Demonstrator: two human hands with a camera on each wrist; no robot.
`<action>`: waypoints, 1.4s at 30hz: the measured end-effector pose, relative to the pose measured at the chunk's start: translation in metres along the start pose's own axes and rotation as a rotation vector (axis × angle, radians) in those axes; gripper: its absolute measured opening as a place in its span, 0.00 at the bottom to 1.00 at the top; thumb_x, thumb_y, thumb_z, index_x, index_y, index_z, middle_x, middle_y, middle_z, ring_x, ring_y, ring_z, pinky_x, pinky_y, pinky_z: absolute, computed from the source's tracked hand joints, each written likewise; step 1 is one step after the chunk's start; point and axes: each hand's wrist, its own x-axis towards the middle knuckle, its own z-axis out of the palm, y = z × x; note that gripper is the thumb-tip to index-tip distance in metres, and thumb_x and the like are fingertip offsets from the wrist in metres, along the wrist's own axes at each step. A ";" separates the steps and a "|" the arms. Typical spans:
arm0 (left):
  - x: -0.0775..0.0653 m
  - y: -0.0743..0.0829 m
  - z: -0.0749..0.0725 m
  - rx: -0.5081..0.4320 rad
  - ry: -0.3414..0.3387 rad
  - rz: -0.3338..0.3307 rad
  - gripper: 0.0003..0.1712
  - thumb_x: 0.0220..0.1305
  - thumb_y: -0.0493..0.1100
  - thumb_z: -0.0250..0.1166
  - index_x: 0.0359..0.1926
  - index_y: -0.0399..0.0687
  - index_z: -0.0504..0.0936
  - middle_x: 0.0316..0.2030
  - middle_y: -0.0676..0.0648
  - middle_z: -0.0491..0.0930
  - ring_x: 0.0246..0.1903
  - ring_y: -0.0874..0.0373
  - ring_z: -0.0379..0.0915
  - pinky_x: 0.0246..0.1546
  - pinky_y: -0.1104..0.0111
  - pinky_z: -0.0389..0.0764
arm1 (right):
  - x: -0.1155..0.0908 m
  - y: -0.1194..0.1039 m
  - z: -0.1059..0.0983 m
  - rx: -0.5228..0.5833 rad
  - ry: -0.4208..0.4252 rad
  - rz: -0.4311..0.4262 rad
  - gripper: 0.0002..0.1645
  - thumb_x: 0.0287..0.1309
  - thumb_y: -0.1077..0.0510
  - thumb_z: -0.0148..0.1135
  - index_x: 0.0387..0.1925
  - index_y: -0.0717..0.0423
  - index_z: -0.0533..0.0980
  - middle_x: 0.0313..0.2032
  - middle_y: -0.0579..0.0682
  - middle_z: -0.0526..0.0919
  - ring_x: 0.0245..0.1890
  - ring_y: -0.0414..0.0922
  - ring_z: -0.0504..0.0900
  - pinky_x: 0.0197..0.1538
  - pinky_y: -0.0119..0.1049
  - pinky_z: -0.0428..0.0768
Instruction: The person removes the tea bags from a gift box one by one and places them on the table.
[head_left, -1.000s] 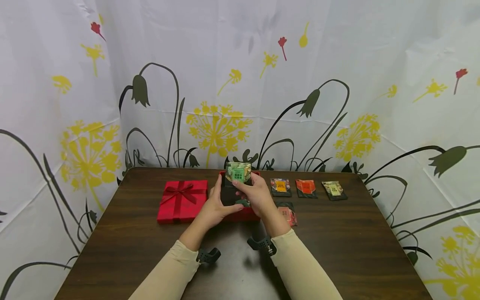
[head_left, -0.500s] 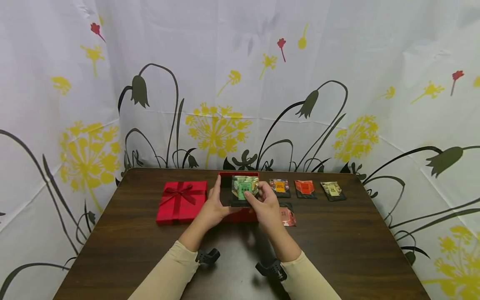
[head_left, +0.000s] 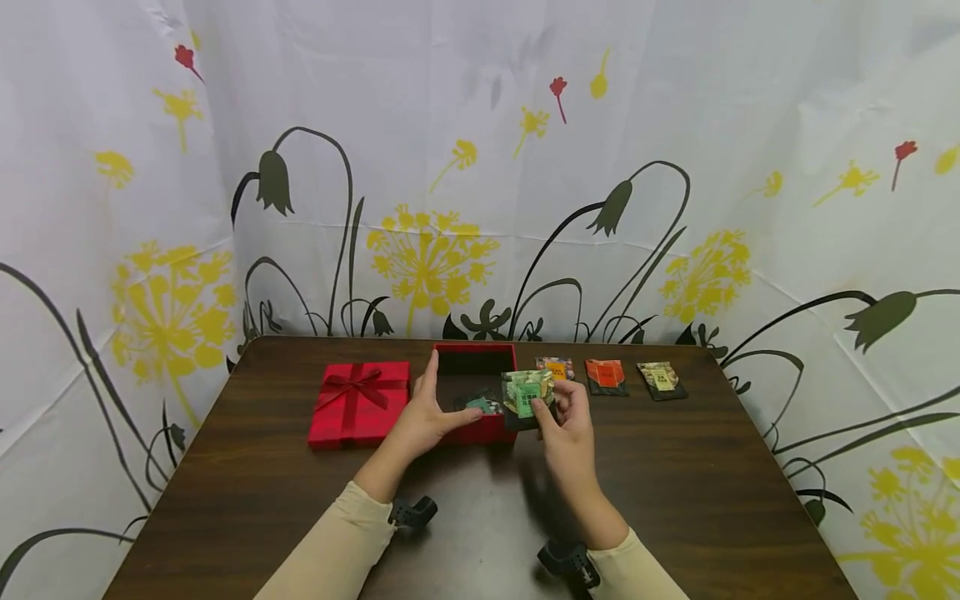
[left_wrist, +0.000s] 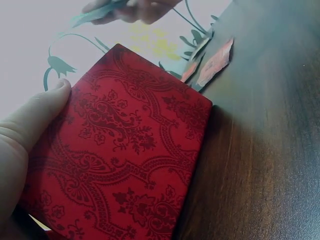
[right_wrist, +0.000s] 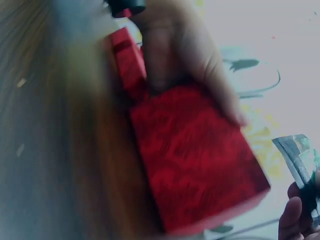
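Observation:
An open red gift box (head_left: 493,431) with a dark inside stands at the middle of the table. My left hand (head_left: 420,417) grips its left side, thumb over the front rim; the left wrist view shows that thumb on the edge of the patterned wall. Inside the box lies a dark green-patterned sachet (head_left: 483,403). My right hand (head_left: 567,429) pinches a flat sachet with a green label (head_left: 527,398) above the box's right front corner, thumb on its face. The right wrist view catches only the fingertips (right_wrist: 291,220) on this sachet at its edge.
Left of the box sits a red lid (head_left: 358,407) with a ribbon bow. Toward the back right lie an orange-labelled sachet (head_left: 555,367), a red one (head_left: 606,377) and a yellow-labelled one (head_left: 662,380). A pinkish-red sachet (left_wrist: 215,65) shows in the left wrist view.
My right hand has lifted the green-labelled sachet out from over the box and carried it right and nearer. The left hand has stayed at the box, and the sachet inside is now exposed.

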 end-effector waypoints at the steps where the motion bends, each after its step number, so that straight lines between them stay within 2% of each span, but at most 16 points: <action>1: -0.001 0.000 0.000 0.001 -0.002 -0.001 0.80 0.56 0.69 0.82 0.89 0.70 0.30 0.88 0.38 0.41 0.83 0.28 0.50 0.74 0.28 0.65 | -0.002 0.003 -0.004 -0.004 0.006 0.008 0.22 0.75 0.61 0.68 0.64 0.57 0.71 0.45 0.55 0.84 0.28 0.41 0.76 0.29 0.35 0.80; 4: -0.001 0.001 0.000 0.002 -0.002 0.002 0.80 0.56 0.69 0.82 0.90 0.69 0.30 0.88 0.38 0.42 0.83 0.28 0.50 0.75 0.29 0.65 | -0.006 0.014 -0.018 -0.022 0.007 0.027 0.20 0.76 0.62 0.67 0.63 0.58 0.71 0.43 0.56 0.84 0.29 0.41 0.78 0.30 0.38 0.83; 6: -0.002 0.001 0.000 -0.002 0.001 0.004 0.81 0.55 0.69 0.82 0.90 0.69 0.31 0.88 0.38 0.42 0.83 0.28 0.50 0.75 0.29 0.64 | -0.008 0.022 -0.028 -0.043 0.009 0.034 0.18 0.76 0.63 0.67 0.60 0.61 0.72 0.41 0.55 0.84 0.33 0.40 0.80 0.34 0.36 0.84; 9: -0.002 0.002 0.000 -0.005 0.000 0.002 0.81 0.54 0.71 0.82 0.89 0.70 0.31 0.88 0.39 0.42 0.84 0.28 0.50 0.75 0.29 0.64 | -0.010 0.032 -0.044 -0.055 0.024 0.052 0.16 0.74 0.64 0.69 0.56 0.64 0.74 0.38 0.53 0.83 0.35 0.39 0.80 0.37 0.31 0.81; 15: -0.002 0.002 -0.001 -0.010 -0.003 -0.004 0.81 0.55 0.70 0.82 0.89 0.71 0.31 0.88 0.39 0.42 0.84 0.29 0.49 0.75 0.29 0.64 | -0.006 0.042 -0.084 -0.093 0.125 0.102 0.16 0.74 0.63 0.70 0.54 0.66 0.75 0.36 0.50 0.85 0.35 0.37 0.79 0.37 0.28 0.78; 21: -0.003 0.002 -0.003 -0.003 0.005 -0.005 0.79 0.58 0.66 0.82 0.89 0.71 0.31 0.88 0.39 0.43 0.84 0.29 0.49 0.75 0.28 0.64 | 0.009 0.047 -0.133 -0.264 0.249 0.195 0.28 0.74 0.54 0.71 0.65 0.62 0.69 0.32 0.41 0.85 0.25 0.35 0.71 0.29 0.32 0.68; 25: -0.002 0.002 -0.002 -0.006 0.002 0.001 0.79 0.58 0.66 0.82 0.89 0.72 0.30 0.88 0.39 0.43 0.84 0.30 0.48 0.76 0.29 0.64 | 0.016 0.055 -0.157 -0.397 0.278 0.215 0.28 0.74 0.53 0.71 0.63 0.60 0.67 0.29 0.37 0.84 0.23 0.36 0.69 0.28 0.33 0.68; 29: -0.003 0.003 0.000 -0.009 0.006 -0.007 0.79 0.57 0.67 0.82 0.89 0.72 0.31 0.87 0.39 0.44 0.83 0.29 0.50 0.75 0.29 0.64 | 0.019 0.063 -0.165 -0.436 0.220 0.207 0.19 0.74 0.57 0.71 0.55 0.61 0.73 0.27 0.37 0.81 0.23 0.37 0.68 0.29 0.33 0.68; 31: -0.003 0.003 0.000 -0.008 0.010 -0.012 0.79 0.57 0.67 0.82 0.89 0.71 0.31 0.87 0.39 0.45 0.83 0.29 0.51 0.75 0.29 0.65 | 0.019 0.067 -0.166 -0.476 0.184 0.199 0.14 0.73 0.57 0.71 0.50 0.60 0.77 0.28 0.40 0.81 0.25 0.38 0.70 0.31 0.33 0.70; 33: -0.003 0.003 0.000 -0.004 0.010 -0.018 0.79 0.56 0.68 0.82 0.89 0.71 0.31 0.87 0.39 0.44 0.83 0.29 0.51 0.75 0.29 0.65 | 0.021 0.069 -0.165 -0.548 0.155 0.191 0.11 0.73 0.56 0.71 0.48 0.58 0.81 0.32 0.47 0.83 0.30 0.41 0.74 0.37 0.35 0.72; 35: -0.002 0.002 0.001 -0.007 0.006 -0.021 0.79 0.57 0.67 0.82 0.89 0.72 0.31 0.87 0.39 0.44 0.83 0.29 0.50 0.75 0.29 0.65 | 0.022 0.069 -0.165 -0.617 0.132 0.199 0.11 0.73 0.55 0.71 0.48 0.57 0.83 0.40 0.55 0.87 0.40 0.47 0.81 0.47 0.40 0.77; 39: -0.002 0.003 0.001 -0.014 0.000 -0.030 0.79 0.57 0.66 0.82 0.89 0.74 0.31 0.88 0.40 0.43 0.84 0.29 0.50 0.75 0.29 0.64 | 0.022 0.068 -0.164 -0.683 0.085 0.234 0.16 0.72 0.53 0.71 0.54 0.58 0.83 0.57 0.64 0.87 0.60 0.60 0.82 0.63 0.56 0.77; 42: -0.002 0.003 0.000 -0.012 -0.001 -0.025 0.79 0.57 0.67 0.82 0.89 0.73 0.30 0.88 0.40 0.43 0.84 0.29 0.50 0.75 0.29 0.64 | 0.022 0.069 -0.162 -0.719 0.064 0.206 0.20 0.69 0.55 0.75 0.56 0.61 0.83 0.59 0.68 0.84 0.62 0.64 0.81 0.65 0.61 0.76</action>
